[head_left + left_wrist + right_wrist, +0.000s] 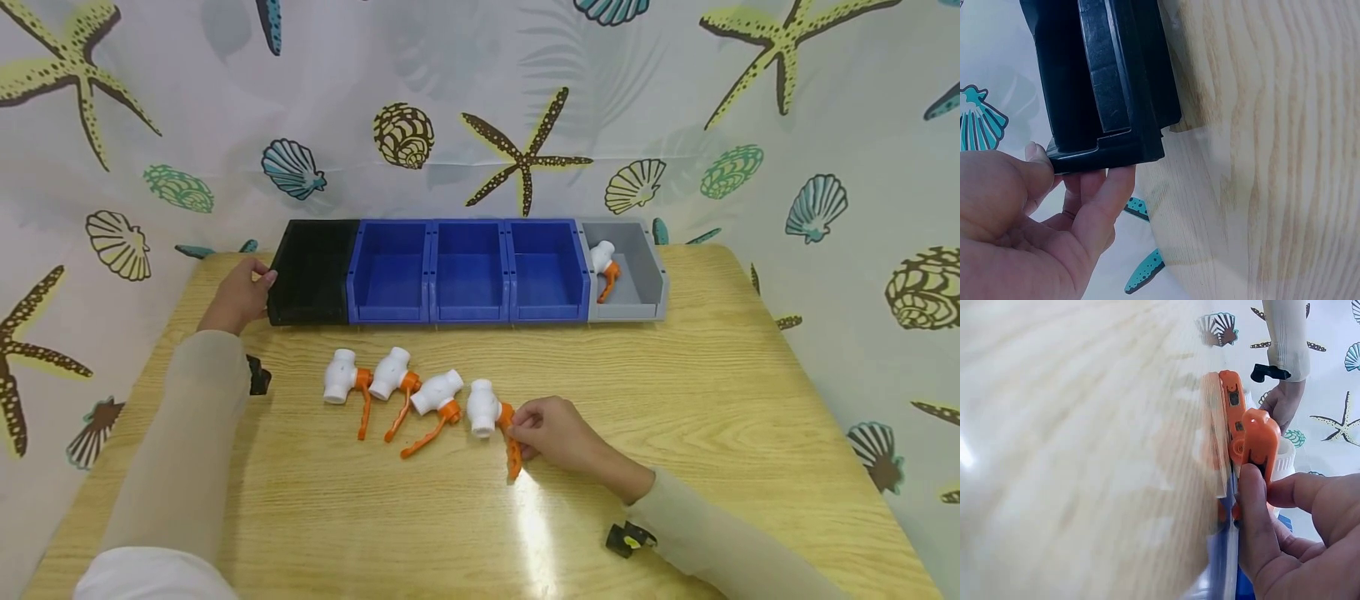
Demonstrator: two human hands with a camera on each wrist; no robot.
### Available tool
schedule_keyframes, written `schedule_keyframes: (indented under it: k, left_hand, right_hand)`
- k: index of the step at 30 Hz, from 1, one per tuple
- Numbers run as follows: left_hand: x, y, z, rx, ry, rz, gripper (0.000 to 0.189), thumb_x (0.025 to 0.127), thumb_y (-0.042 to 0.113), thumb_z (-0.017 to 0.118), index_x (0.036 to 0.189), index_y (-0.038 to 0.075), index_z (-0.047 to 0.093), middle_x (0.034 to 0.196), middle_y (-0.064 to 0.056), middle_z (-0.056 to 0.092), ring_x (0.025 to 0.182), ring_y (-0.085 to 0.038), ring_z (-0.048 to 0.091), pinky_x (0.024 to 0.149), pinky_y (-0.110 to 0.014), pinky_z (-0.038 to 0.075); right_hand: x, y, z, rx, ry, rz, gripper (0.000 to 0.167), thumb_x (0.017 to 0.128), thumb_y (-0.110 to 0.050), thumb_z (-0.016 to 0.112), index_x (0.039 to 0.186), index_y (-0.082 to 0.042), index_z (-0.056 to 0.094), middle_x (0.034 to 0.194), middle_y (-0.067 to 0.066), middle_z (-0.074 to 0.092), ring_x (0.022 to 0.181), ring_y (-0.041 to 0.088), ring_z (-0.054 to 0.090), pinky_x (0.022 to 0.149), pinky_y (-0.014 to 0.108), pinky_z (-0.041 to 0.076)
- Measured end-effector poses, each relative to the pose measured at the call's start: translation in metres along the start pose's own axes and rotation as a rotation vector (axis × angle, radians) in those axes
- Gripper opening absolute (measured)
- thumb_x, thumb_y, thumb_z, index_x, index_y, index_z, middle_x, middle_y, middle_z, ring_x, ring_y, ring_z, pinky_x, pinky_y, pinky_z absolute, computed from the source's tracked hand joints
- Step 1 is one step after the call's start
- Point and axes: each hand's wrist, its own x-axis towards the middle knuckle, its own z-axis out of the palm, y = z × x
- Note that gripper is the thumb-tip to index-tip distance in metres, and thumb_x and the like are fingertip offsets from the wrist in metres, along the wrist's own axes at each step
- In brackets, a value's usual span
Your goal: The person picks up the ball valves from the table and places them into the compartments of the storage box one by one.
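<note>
My left hand (pixel 238 293) is at the left side of the black bin (pixel 315 275). In the left wrist view, its thumb lies at the rim of the bin's side wall and its fingers touch the outside. My right hand (pixel 558 435) pinches the orange lever of the rightmost white ball valve (pixel 483 407), which lies on the table. In the right wrist view, thumb and index finger close on that orange lever (pixel 1260 440). Left of it, in a row, lie three more ball valves (pixel 437 392) with orange levers.
Three blue bins (pixel 471 314) and a grey bin (pixel 633 312) stand beside the black one along the table's back. Another ball valve (pixel 602 258) sits in the grey bin. A shell-patterned cloth (pixel 450 67) hangs behind the wooden table (pixel 750 375).
</note>
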Motion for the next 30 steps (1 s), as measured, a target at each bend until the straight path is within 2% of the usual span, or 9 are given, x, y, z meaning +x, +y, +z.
schedule_keyframes:
  k: [3, 7, 10, 14, 22, 30]
  left_hand:
    - [0.001, -0.001, 0.0, -0.008, -0.002, 0.0, 0.043, 0.102, 0.032, 0.027, 0.129, -0.002, 0.026, 0.134, -0.03, 0.033, 0.111, -0.042, 0.046, 0.091, -0.056, 0.038]
    - [0.002, -0.002, -0.001, -0.013, -0.002, 0.001, 0.044, 0.102, 0.032, 0.027, 0.129, -0.002, 0.026, 0.135, -0.031, 0.032, 0.111, -0.041, 0.046, 0.092, -0.056, 0.038]
    - [0.001, -0.002, -0.001, 0.002, 0.0, 0.004, 0.045, 0.102, 0.033, 0.027, 0.129, -0.002, 0.026, 0.134, -0.031, 0.033, 0.111, -0.042, 0.047, 0.092, -0.056, 0.038]
    - [0.0, -0.001, -0.002, 0.023, -0.001, 0.009, 0.046, 0.102, 0.035, 0.027, 0.129, -0.002, 0.026, 0.134, -0.031, 0.033, 0.11, -0.045, 0.048, 0.091, -0.057, 0.038]
    - [-0.001, -0.001, -0.003, 0.018, -0.007, 0.011, 0.047, 0.102, 0.035, 0.027, 0.13, -0.002, 0.026, 0.135, -0.031, 0.033, 0.111, -0.045, 0.048, 0.091, -0.057, 0.038]
    - [-0.002, -0.001, -0.002, 0.021, -0.006, 0.009, 0.046, 0.102, 0.035, 0.027, 0.129, -0.002, 0.026, 0.135, -0.031, 0.033, 0.11, -0.046, 0.049, 0.091, -0.057, 0.038]
  right_hand:
    - [-0.007, -0.015, -0.004, 0.005, 0.033, 0.01, 0.007, 0.086, -0.001, 0.063, 0.087, 0.006, 0.064, 0.075, 0.011, 0.064, 0.064, 0.025, 0.065, 0.06, 0.036, 0.054]
    - [-0.007, -0.021, -0.013, -0.016, 0.084, 0.025, 0.007, 0.085, -0.002, 0.064, 0.087, 0.005, 0.063, 0.075, 0.011, 0.064, 0.066, 0.027, 0.065, 0.061, 0.038, 0.054]
    - [0.0, -0.013, -0.024, -0.063, 0.131, 0.029, 0.008, 0.085, -0.006, 0.066, 0.086, 0.001, 0.064, 0.074, 0.006, 0.064, 0.065, 0.024, 0.064, 0.06, 0.035, 0.054]
    - [0.004, -0.018, -0.04, -0.127, 0.201, 0.028, 0.009, 0.085, -0.009, 0.065, 0.085, 0.0, 0.064, 0.073, 0.006, 0.065, 0.066, 0.028, 0.065, 0.061, 0.037, 0.054]
    - [0.017, -0.032, -0.074, -0.181, 0.32, 0.015, 0.012, 0.088, -0.01, 0.062, 0.089, 0.003, 0.062, 0.078, 0.011, 0.066, 0.07, 0.031, 0.066, 0.064, 0.04, 0.054]
    - [0.03, -0.038, -0.099, -0.267, 0.365, -0.023, 0.015, 0.089, -0.013, 0.06, 0.09, 0.002, 0.062, 0.08, 0.013, 0.067, 0.07, 0.03, 0.067, 0.06, 0.031, 0.054]
